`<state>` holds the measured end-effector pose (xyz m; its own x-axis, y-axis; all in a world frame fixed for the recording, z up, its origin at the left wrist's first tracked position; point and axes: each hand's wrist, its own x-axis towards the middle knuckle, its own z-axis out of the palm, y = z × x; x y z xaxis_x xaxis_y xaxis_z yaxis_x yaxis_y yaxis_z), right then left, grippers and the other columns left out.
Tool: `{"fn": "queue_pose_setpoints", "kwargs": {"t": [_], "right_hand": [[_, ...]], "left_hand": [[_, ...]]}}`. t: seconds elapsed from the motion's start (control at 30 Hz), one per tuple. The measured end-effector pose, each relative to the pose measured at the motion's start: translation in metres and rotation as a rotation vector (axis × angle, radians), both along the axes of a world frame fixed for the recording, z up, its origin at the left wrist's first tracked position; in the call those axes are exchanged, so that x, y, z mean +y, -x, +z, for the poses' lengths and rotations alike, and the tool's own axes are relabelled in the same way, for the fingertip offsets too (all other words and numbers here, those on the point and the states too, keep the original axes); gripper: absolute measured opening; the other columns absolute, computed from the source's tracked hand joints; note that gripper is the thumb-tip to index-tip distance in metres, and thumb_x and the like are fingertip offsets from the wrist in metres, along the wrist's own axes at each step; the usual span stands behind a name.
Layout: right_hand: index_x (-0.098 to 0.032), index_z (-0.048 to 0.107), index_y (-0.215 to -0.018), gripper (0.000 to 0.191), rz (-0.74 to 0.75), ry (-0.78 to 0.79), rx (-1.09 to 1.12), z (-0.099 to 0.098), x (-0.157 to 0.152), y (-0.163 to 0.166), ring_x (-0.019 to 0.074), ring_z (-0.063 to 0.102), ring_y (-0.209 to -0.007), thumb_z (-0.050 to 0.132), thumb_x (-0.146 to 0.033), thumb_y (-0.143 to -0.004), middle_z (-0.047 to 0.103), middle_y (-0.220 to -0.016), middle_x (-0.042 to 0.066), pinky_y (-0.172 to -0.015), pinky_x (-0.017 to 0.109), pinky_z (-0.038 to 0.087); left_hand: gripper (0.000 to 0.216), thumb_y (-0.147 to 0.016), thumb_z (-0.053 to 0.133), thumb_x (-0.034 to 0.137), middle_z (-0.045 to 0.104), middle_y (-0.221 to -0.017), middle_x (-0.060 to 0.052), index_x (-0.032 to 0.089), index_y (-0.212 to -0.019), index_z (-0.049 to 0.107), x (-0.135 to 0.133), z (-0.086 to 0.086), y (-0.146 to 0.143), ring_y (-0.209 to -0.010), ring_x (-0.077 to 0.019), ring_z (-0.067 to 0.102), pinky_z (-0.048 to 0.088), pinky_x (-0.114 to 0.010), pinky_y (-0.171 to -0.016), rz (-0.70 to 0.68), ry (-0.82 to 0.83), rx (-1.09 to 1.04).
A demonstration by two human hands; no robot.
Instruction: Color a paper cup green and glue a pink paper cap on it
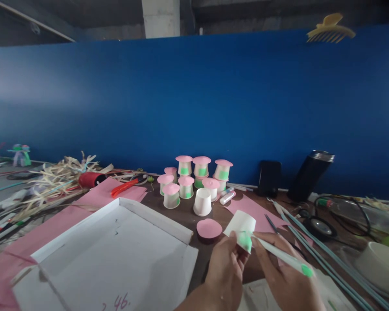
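My left hand [227, 265] is closed on a white paper cup [241, 222], which is tipped on its side and has a green patch on its wall. In my right hand [282, 270] is a white marker [287, 255] with a green mark on its barrel; its tip end is at the green patch. Just beyond my hands lies a pink paper disc [209, 229]. A plain white cup [202, 202] stands upside down behind it. Several upturned cups with green patches and pink paper tops [171, 195] are grouped at the back, some stacked.
At left lies a white box lid [116, 250] over pink paper [9, 272]. Orange-red scissors [125, 188] and a red spool [90, 179] lie near tangled strips. Glue sticks [227, 196], a phone [269, 178], a black flask [309, 175] and pale blue strips [324, 250] occupy the right.
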<state>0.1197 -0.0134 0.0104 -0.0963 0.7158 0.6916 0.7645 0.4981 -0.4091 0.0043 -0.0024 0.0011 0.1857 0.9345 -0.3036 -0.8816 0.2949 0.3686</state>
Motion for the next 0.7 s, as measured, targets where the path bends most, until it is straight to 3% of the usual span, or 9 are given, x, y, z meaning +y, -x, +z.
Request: {"fn": "queue_pose_setpoints", "kwargs": {"t": [0.17, 0.43, 0.7], "right_hand": [[-0.023, 0.061, -0.091, 0.014, 0.017, 0.047, -0.032, -0.0003, 0.0002, -0.0007, 0.0153, 0.066, -0.074, 0.050, -0.032, -0.087, 0.069, -0.083, 0.002, -0.064, 0.022, 0.051], [-0.022, 0.061, -0.092, 0.014, -0.042, -0.042, 0.067, 0.0032, -0.0004, 0.0013, 0.0157, 0.065, -0.076, 0.052, -0.031, -0.087, 0.068, -0.085, 0.003, -0.072, 0.024, 0.050], [-0.023, 0.061, -0.091, 0.017, -0.058, 0.070, 0.041, -0.0010, -0.0024, 0.0039, 0.0157, 0.066, -0.075, 0.052, -0.035, -0.086, 0.069, -0.084, 0.002, -0.066, 0.022, 0.052]], "left_hand": [[0.009, -0.075, 0.060, 0.018, 0.066, -0.088, -0.008, 0.012, -0.081, 0.063, 0.0012, -0.0012, 0.0000, -0.085, -0.0174, 0.062, 0.045, -0.030, -0.086, 0.013, 0.024, 0.024], [0.017, -0.078, 0.057, 0.023, 0.067, -0.095, -0.011, 0.011, -0.088, 0.065, -0.0020, 0.0026, 0.0010, -0.094, -0.0207, 0.061, 0.043, -0.031, -0.088, -0.028, -0.074, 0.014], [0.014, -0.076, 0.059, 0.021, 0.067, -0.093, -0.010, 0.011, -0.084, 0.065, -0.0014, -0.0011, -0.0005, -0.090, -0.0191, 0.061, 0.043, -0.031, -0.088, 0.000, -0.040, 0.008]]}}
